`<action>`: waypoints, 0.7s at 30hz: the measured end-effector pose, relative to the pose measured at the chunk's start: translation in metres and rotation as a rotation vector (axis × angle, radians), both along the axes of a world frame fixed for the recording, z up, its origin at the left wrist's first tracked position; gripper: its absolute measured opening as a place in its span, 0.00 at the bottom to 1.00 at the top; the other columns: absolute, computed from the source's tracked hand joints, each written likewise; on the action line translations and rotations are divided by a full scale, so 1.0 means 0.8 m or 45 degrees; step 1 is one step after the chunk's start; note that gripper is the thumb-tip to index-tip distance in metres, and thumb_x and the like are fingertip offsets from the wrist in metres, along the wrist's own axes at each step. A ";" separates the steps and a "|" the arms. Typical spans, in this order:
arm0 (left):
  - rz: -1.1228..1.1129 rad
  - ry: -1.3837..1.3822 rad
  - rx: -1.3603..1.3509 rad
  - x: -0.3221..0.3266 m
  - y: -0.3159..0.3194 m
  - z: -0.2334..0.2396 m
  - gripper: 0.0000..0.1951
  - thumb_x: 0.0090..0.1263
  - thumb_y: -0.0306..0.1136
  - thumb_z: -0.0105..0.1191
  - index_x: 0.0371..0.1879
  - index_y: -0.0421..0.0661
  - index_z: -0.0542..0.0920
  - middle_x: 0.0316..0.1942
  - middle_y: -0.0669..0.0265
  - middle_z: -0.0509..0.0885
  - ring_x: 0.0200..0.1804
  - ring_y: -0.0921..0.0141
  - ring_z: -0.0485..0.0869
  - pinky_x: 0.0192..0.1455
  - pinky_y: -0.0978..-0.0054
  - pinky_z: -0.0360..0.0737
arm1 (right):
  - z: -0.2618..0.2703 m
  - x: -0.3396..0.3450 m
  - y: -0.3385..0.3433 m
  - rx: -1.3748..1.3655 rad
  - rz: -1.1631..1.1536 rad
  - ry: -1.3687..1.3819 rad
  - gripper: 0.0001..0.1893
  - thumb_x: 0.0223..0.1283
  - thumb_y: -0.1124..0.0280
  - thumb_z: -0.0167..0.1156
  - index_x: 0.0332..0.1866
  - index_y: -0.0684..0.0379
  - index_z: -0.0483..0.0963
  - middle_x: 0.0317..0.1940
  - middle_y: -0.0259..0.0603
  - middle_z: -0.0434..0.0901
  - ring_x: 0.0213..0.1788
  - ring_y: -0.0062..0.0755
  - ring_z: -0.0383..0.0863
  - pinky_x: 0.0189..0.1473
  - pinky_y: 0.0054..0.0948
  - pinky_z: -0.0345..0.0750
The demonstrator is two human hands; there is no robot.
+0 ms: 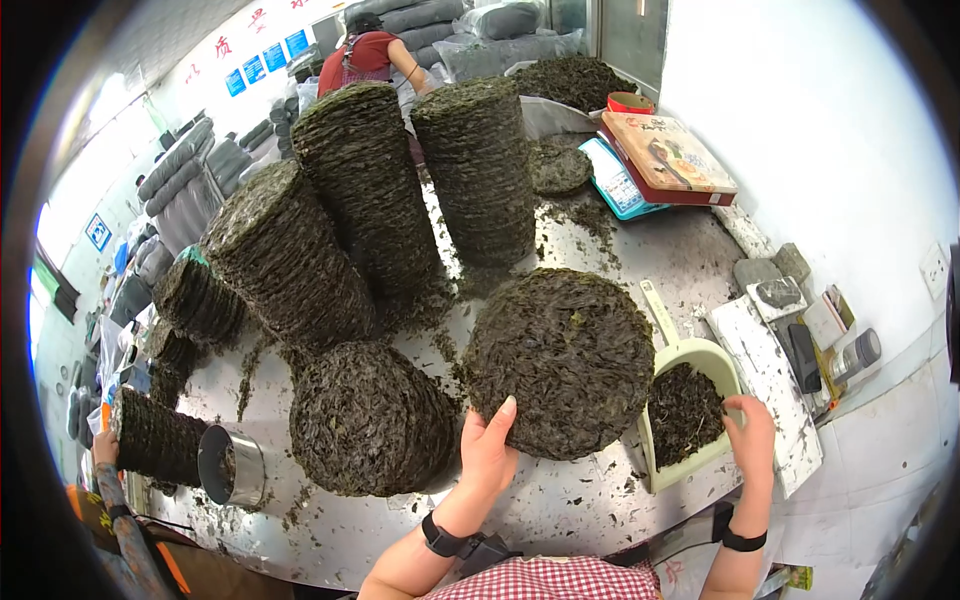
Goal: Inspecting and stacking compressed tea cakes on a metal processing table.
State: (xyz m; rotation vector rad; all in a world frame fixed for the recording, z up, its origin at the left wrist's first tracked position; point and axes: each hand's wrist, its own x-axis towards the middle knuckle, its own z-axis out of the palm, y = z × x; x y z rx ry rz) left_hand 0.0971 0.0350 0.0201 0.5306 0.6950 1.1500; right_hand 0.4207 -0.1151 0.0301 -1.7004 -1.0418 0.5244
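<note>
My left hand [489,448] grips the lower edge of a round, flat cake of dried seaweed [559,367], its thumb on top. My right hand [750,435] is at the right rim of a pale green plastic dustpan [705,352], its fingers bent near the rim; whether they pinch anything is not clear. Loose seaweed bits [681,412] lie in the dustpan. Left of the cake is a shorter stack of seaweed discs [367,420]. Three tall stacks stand behind, one of them [480,172] nearest the scale.
A box [667,154] rests on a blue scale [619,180]. A metal ring [244,469] lies at the left, by another person's hand [105,448] touching a seaweed stack [157,435]. A white board [765,390], phone [804,358] and bottle [856,356] are at the right. A person in red [367,60] bends behind.
</note>
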 end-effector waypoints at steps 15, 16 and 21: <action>-0.085 -0.044 0.098 -0.008 -0.013 -0.003 0.19 0.70 0.26 0.52 0.59 0.45 0.67 0.56 0.62 0.75 0.57 0.64 0.76 0.58 0.57 0.77 | -0.019 -0.106 0.040 0.322 0.197 0.578 0.25 0.65 0.67 0.58 0.63 0.61 0.60 0.51 0.45 0.75 0.50 0.33 0.77 0.53 0.31 0.75; -0.082 -0.034 0.084 -0.008 -0.014 -0.004 0.19 0.70 0.26 0.52 0.59 0.45 0.67 0.56 0.62 0.75 0.57 0.64 0.76 0.58 0.57 0.77 | -0.020 -0.110 0.041 0.306 0.207 0.654 0.29 0.65 0.60 0.56 0.66 0.61 0.57 0.54 0.46 0.72 0.53 0.33 0.75 0.55 0.32 0.73; -0.111 -0.064 0.076 -0.011 -0.020 -0.002 0.19 0.69 0.26 0.53 0.58 0.46 0.68 0.55 0.62 0.76 0.55 0.64 0.77 0.58 0.57 0.77 | -0.021 -0.133 0.050 0.260 0.285 0.823 0.48 0.59 0.36 0.53 0.75 0.58 0.46 0.67 0.47 0.57 0.63 0.30 0.62 0.64 0.34 0.61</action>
